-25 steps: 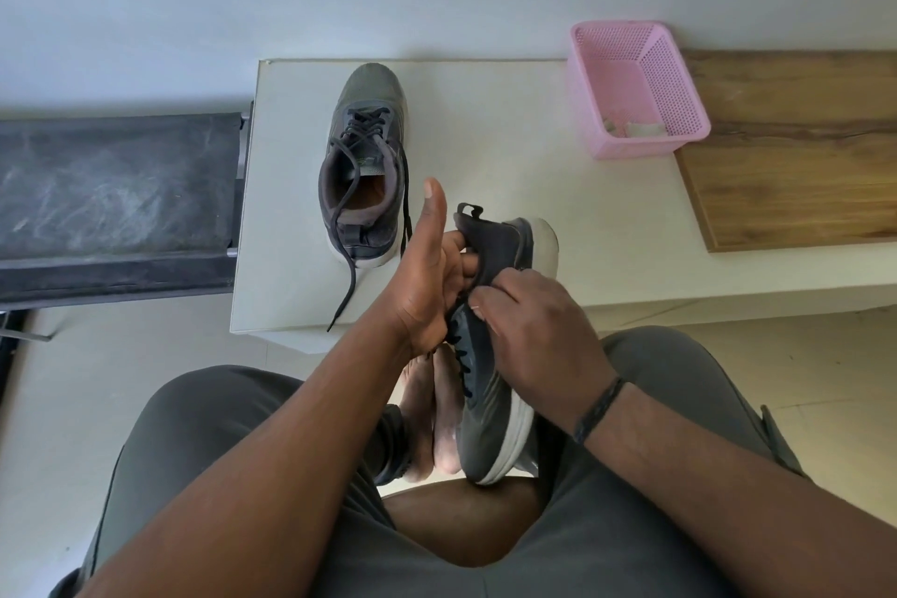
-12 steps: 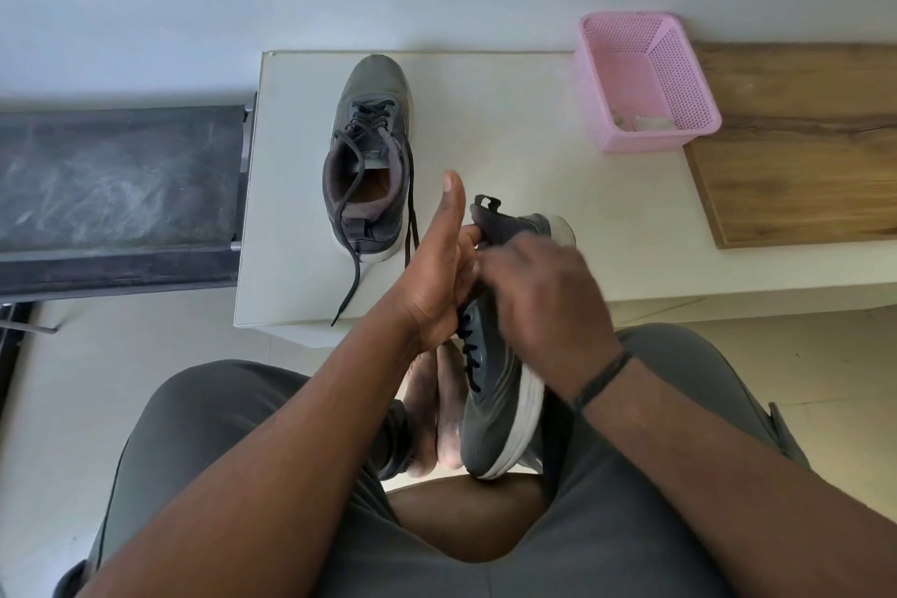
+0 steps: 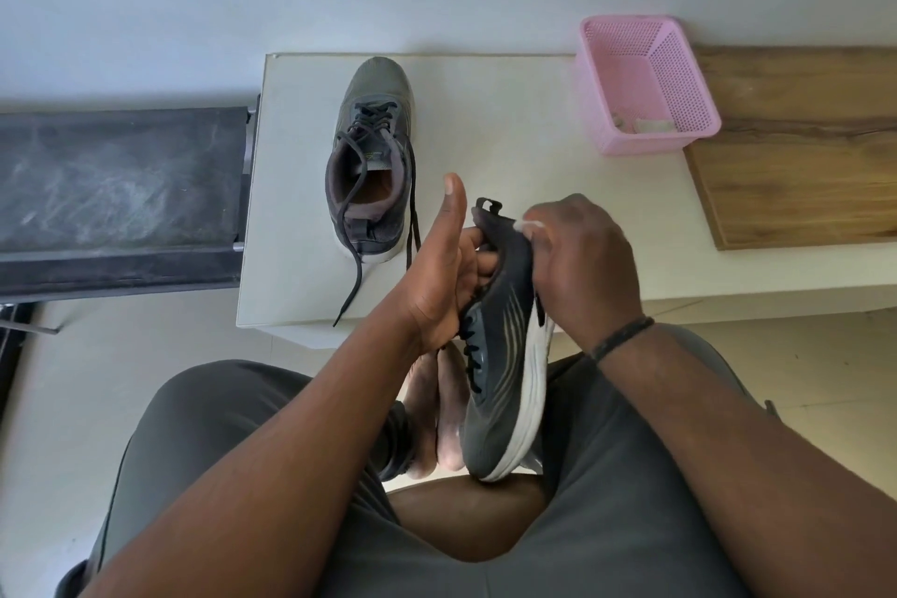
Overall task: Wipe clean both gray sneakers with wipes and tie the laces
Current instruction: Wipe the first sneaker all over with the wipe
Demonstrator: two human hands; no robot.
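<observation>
One gray sneaker (image 3: 505, 384) with a white sole is held above my lap, toe toward me, heel up. My left hand (image 3: 444, 272) grips it with fingers tucked into the collar and the thumb pointing up. My right hand (image 3: 577, 262) pinches a small white wipe (image 3: 526, 224) against the heel side of this shoe. The second gray sneaker (image 3: 371, 160) stands upright on the white table (image 3: 509, 170), toe away from me, its black laces untied and trailing toward the table's front edge.
A pink perforated basket (image 3: 645, 83) with a used wipe inside sits at the table's back right, beside a wooden board (image 3: 801, 146). A dark bench (image 3: 121, 189) lies to the left. My bare feet and knees are below the held shoe.
My right hand has slid from the middle of the held shoe's side up to its heel, uncovering the side and white sole. The left hand keeps its grip.
</observation>
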